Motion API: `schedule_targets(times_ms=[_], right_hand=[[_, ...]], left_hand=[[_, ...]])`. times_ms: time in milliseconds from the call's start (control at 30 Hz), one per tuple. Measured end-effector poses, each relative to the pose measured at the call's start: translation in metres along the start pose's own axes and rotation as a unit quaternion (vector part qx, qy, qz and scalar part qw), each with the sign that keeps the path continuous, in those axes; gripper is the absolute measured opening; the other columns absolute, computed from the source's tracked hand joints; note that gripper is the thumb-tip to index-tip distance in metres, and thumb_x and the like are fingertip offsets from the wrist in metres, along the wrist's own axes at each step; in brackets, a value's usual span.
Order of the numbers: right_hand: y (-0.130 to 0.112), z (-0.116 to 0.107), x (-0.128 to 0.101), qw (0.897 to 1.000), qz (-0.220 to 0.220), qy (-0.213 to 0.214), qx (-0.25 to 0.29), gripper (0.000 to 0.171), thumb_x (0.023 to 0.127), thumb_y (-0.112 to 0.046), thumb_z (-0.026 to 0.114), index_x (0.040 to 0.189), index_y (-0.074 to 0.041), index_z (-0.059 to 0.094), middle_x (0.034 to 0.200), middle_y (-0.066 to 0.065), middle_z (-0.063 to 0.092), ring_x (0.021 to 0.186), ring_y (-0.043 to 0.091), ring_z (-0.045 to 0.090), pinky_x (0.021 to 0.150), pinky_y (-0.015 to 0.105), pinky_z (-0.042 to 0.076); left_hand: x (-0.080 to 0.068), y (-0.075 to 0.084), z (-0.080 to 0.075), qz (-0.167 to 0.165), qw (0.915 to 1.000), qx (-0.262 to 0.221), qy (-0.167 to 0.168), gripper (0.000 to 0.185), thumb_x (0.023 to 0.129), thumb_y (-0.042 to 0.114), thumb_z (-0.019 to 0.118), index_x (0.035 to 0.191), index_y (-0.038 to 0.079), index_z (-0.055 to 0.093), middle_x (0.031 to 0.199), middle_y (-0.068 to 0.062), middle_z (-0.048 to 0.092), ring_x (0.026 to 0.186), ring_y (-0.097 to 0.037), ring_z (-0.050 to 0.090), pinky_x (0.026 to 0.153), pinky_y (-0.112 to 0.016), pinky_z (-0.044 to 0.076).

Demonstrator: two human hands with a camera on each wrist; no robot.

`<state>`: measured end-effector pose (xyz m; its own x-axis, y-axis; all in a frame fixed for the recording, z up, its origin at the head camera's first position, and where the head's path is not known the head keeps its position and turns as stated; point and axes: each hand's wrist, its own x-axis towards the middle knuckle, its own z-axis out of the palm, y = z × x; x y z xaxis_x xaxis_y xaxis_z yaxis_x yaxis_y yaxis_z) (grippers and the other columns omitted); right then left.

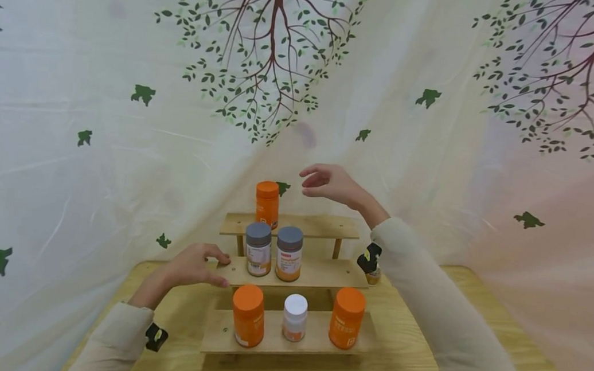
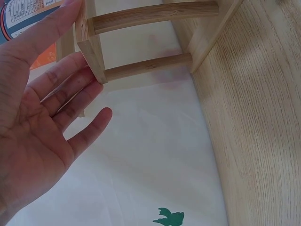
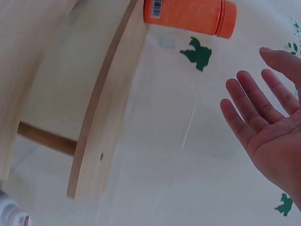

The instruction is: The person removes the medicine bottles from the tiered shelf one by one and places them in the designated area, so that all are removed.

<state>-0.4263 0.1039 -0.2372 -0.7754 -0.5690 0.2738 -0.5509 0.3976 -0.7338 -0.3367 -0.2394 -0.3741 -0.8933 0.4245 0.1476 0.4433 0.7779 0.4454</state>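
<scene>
Hands of a person in pale long sleeves, at a three-tier wooden step shelf standing on a light wooden table. Left hand: fingers straight and relaxed, holding nothing, fingertips touching the left end of the middle tier; the left wrist view shows the open palm against the shelf's corner. Right hand: raised in the air above and to the right of the top tier, fingers loosely extended, gripping nothing; the right wrist view shows its bare palm well apart from the shelf edge. Nearest to the right hand, a tall orange plastic bottle with orange cap stands upright at the left of the top tier. On the middle tier, just beside the left hand, a grey-capped bottle with white label and a grey-capped bottle with orange label stand side by side. On the bottom tier stand an orange bottle at left, a small white-capped bottle in the middle, and an orange bottle at right. Behind all hangs a pale cloth backdrop printed with trees and green leaves.
</scene>
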Motion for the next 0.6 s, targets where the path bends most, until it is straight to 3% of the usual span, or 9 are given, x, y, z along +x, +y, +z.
schedule_targets(times_ms=[600], right_hand=[[-0.005,0.043,0.032,0.997,0.051,0.002,0.054,0.047,0.084,-0.019,0.070,0.126,-0.007,0.055,0.119,0.017,0.062,0.101,0.028,0.062,0.093,0.051,0.047]], left_hand=[[-0.002,0.001,-0.001,-0.003,1.0000,0.001,0.000,0.055,0.064,0.049,0.082,0.104,0.013,0.072,0.110,-0.005,0.067,0.107,-0.027,0.059,0.093,-0.050,0.047]])
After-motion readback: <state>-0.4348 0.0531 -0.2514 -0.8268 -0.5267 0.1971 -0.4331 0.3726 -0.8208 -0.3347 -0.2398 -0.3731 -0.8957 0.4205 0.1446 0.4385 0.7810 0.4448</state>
